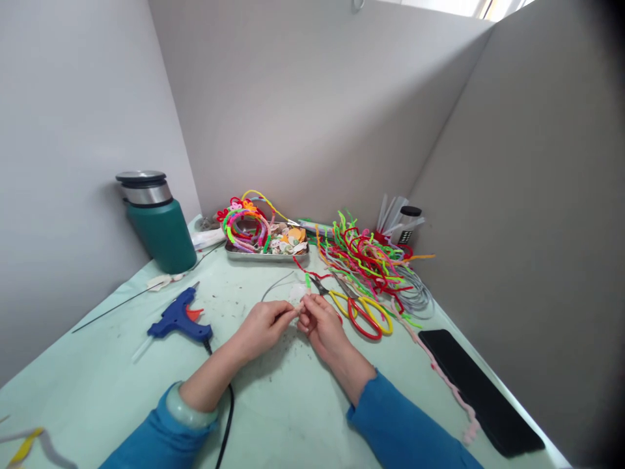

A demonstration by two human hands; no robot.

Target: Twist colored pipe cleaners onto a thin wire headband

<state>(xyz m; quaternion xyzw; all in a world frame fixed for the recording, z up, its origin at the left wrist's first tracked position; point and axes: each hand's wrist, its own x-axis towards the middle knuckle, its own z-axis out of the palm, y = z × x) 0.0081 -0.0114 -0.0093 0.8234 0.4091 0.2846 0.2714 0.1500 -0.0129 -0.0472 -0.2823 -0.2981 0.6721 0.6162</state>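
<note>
My left hand (267, 326) and my right hand (323, 326) meet fingertip to fingertip above the middle of the table, both closed in a pinch. From the fingers of my right hand sticks up a short pipe cleaner (308, 282) with a bright green end. What lies between my left fingertips is hidden. Just behind the hands a thin grey wire (277, 284) curves over the cloth. Close to my right hand lie red-handled scissors (364, 320) and yellow-handled scissors (379, 317), partly overlapping.
A blue glue gun (181, 317) lies left, its black cord (229, 417) running beside my left forearm. Behind are a green bottle (163, 234), a metal tray (266, 256) of trimmings and a pipe cleaner heap (364, 251). A black phone-like slab (481, 391) lies right.
</note>
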